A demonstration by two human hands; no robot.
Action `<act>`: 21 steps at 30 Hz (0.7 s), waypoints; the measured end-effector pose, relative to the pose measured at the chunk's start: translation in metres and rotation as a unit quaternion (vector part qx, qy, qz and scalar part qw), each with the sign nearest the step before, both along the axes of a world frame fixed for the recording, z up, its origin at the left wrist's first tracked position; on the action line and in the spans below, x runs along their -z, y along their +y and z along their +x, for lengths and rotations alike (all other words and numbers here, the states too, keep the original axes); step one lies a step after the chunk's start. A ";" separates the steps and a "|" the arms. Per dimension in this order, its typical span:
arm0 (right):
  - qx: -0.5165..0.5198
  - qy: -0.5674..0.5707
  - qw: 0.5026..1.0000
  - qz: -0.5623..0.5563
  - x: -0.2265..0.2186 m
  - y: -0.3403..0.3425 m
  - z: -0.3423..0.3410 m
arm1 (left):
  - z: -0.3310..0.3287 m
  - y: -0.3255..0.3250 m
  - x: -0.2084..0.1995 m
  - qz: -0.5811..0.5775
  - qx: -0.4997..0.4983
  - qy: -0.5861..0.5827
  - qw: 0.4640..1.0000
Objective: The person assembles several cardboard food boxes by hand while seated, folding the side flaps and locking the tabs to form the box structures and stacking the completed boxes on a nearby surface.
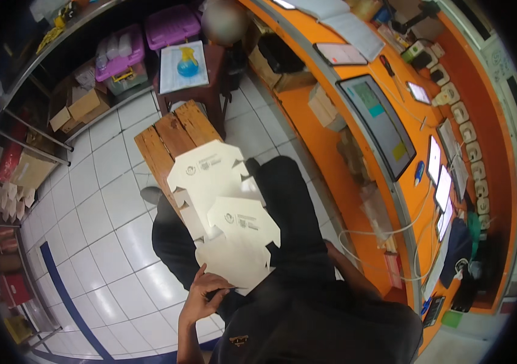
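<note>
l hand point(204, 296) on ctn blank point(240, 239), wd bench point(175, 132)

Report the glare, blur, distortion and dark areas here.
Head view: glare patches whiten the floor tiles, and the phone screens nearly wash out; head view: the orange desk bows and the corners go black, fisheye-style; head view: the round shape at the top is too blurred to identify; head view: black trousers lose detail, while the white cardboard is clearer.

Bright glare on floor tiles point(107, 255)
</note>
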State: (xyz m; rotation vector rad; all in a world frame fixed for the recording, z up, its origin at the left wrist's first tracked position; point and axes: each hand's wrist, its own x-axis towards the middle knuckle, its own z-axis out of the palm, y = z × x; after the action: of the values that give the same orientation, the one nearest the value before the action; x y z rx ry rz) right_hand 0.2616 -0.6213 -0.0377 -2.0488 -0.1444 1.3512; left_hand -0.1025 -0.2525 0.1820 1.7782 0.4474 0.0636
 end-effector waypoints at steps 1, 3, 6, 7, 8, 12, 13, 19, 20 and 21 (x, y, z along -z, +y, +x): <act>-0.027 0.041 0.998 -0.025 0.004 -0.006 -0.002 | -0.001 0.000 0.000 -0.007 0.009 0.008 1.000; -0.005 0.031 0.999 0.027 0.000 -0.006 -0.018 | 0.001 0.002 -0.001 -0.008 0.008 0.001 1.000; 0.019 0.045 0.997 0.052 -0.032 0.013 -0.028 | 0.003 0.005 -0.002 -0.006 0.004 0.006 1.000; 0.081 0.080 0.993 0.033 -0.035 0.011 -0.026 | 0.006 0.005 -0.001 -0.010 0.004 -0.001 1.000; 0.138 0.120 0.983 0.014 -0.039 0.015 -0.026 | 0.004 0.005 -0.002 -0.012 -0.009 -0.009 1.000; 0.086 0.067 0.993 0.051 -0.046 0.026 -0.001 | -0.004 0.005 0.013 -0.003 -0.054 -0.046 0.997; 0.072 0.041 0.992 0.096 -0.030 0.008 0.011 | 0.000 0.010 0.011 -0.010 -0.042 -0.052 0.998; -0.355 -0.474 0.758 0.275 -0.272 0.212 -0.056 | 0.009 -0.003 0.011 0.002 -0.101 -0.038 0.994; -0.419 -0.468 0.723 0.288 -0.278 0.225 -0.066 | 0.013 -0.005 0.008 0.000 -0.116 -0.048 0.992; -0.480 -0.454 0.685 0.307 -0.280 0.240 -0.076 | 0.011 -0.007 0.008 -0.004 -0.128 -0.041 0.991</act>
State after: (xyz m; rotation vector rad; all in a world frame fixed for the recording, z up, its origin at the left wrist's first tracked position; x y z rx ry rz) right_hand 0.1857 -0.3814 0.2419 -1.8028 -2.0328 0.3980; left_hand -0.0918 -0.2592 0.1742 1.6960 0.6138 0.3133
